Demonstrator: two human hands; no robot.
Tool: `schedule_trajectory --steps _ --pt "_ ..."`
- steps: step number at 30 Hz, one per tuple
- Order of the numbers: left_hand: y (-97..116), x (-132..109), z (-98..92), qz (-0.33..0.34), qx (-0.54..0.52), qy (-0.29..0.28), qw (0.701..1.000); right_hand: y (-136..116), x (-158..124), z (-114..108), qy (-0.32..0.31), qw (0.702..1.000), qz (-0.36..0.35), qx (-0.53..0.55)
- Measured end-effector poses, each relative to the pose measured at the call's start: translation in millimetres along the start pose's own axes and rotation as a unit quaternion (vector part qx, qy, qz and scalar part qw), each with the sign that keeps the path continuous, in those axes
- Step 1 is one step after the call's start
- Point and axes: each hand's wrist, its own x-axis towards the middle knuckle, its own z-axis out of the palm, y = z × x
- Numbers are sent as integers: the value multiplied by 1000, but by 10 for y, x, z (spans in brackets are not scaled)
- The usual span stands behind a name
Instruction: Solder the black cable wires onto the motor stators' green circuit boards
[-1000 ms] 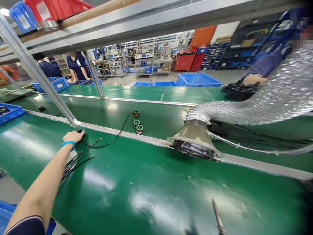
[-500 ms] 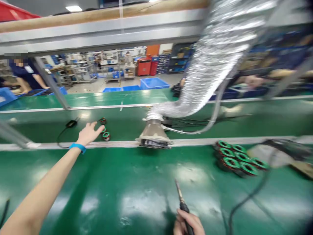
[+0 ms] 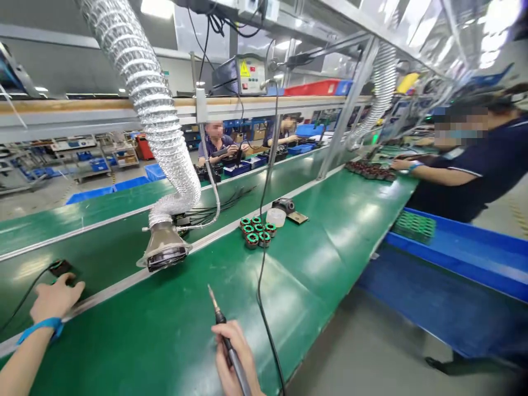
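My right hand (image 3: 235, 352) is wrapped round the dark handle of a soldering iron (image 3: 218, 313), its bare tip pointing up and away over the green bench top. At far left my left hand (image 3: 55, 300), with a blue wristband (image 3: 41, 330), reaches down onto the sunken green strip behind the metal rail. Its thumb and fingers are apart, over small dark and green parts that they mostly hide. Just beyond them is a small black device (image 3: 60, 268) on a cable. Several motor stators with green ring tops (image 3: 252, 238) stand grouped at the middle of the bench.
A fume hood (image 3: 167, 247) on a silver duct (image 3: 152, 88) hangs between my hands. A black cable (image 3: 259, 280) crosses the bench right of the iron. Behind the stators are a clear round tub (image 3: 275, 218) and a black tool (image 3: 284, 205). A co-worker (image 3: 474, 159) sits at right.
My view has swung right, so the duct, hood and stators appear farther left. My left hand has come over the small parts it was beside. The iron stays in my right hand.
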Motion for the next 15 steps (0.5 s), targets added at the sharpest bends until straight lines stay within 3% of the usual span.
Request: schedule_trajectory --steps 2,3,7,11,13,15 --pt "169 -255 -5 -76 14 55 996 5 4 -111 19 1000 -1 -12" --pt "279 -415 40 -79 18 65 995 12 5 -163 28 999 6 -18" --pt "847 -1163 474 12 11 25 1000 36 75 -253 45 997 42 -38" --pt "1426 -1850 900 112 -4 -42 993 55 281 -258 53 996 24 -67" --pt "1558 -2041 937 151 -19 -49 987 96 403 -293 61 994 16 -85" --pt "1508 -2058 829 171 -58 -21 983 164 496 -347 78 992 20 -100"
